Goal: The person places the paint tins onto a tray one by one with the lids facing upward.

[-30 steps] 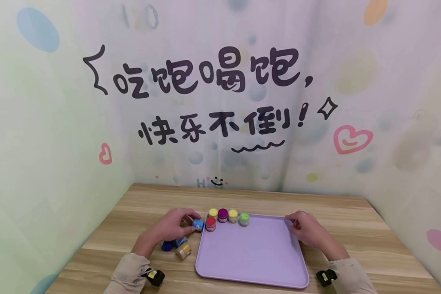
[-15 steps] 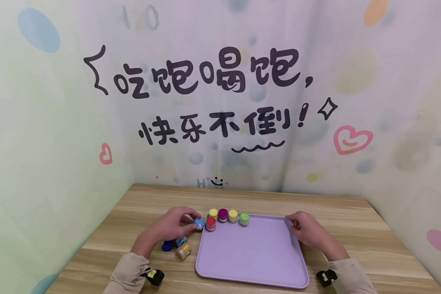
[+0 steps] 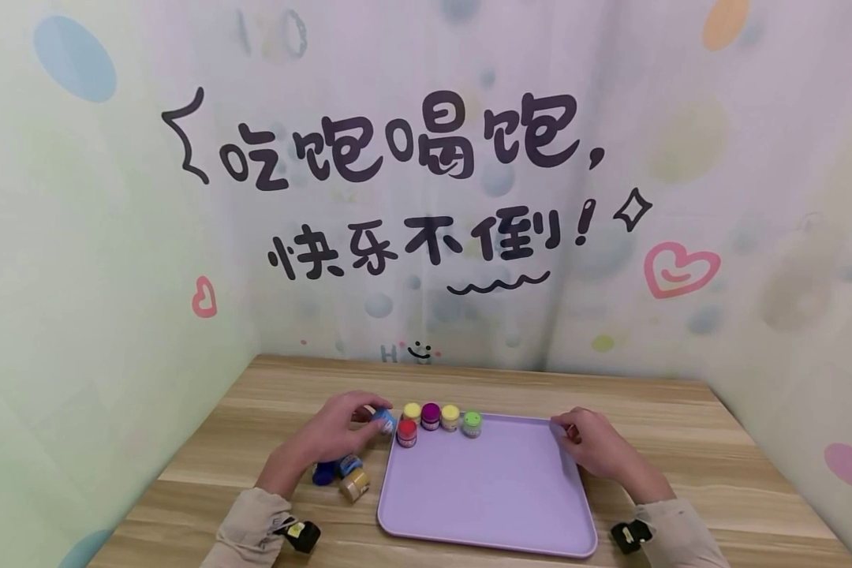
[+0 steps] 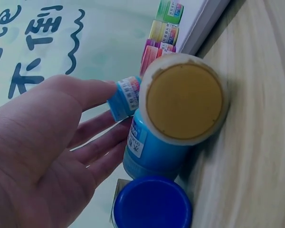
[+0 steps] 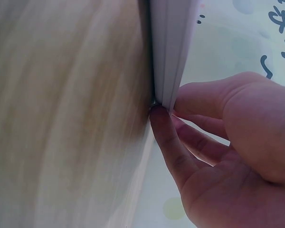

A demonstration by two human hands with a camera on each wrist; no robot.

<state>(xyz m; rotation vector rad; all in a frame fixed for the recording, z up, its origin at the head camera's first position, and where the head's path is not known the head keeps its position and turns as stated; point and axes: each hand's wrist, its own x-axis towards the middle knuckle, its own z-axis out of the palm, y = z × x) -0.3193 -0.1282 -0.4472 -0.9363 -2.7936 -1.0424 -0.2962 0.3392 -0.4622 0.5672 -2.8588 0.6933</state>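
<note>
My left hand [image 3: 341, 428] pinches a small light-blue paint jar [image 4: 125, 98] between thumb and fingers, beside the far left corner of the lilac tray [image 3: 490, 497]. My right hand [image 3: 595, 443] grips the tray's far right corner, thumb on the rim and a finger at its underside in the right wrist view. Inside the tray's far left part stand a red jar [image 3: 407, 432], a purple jar [image 3: 431, 416], two yellow jars, one of them the right yellow jar [image 3: 450, 417], and a green jar [image 3: 472, 424].
Left of the tray, on the wooden table [image 3: 689, 457], lie an ochre jar [image 3: 355, 485], a dark-blue jar [image 3: 323, 473] and another light-blue jar [image 4: 154, 149]. A printed curtain [image 3: 426, 315] hangs behind the table's far edge.
My left hand has raised the light-blue jar slightly and tilted it, moving a little away from me. The right hand and the tray have stayed in place.
</note>
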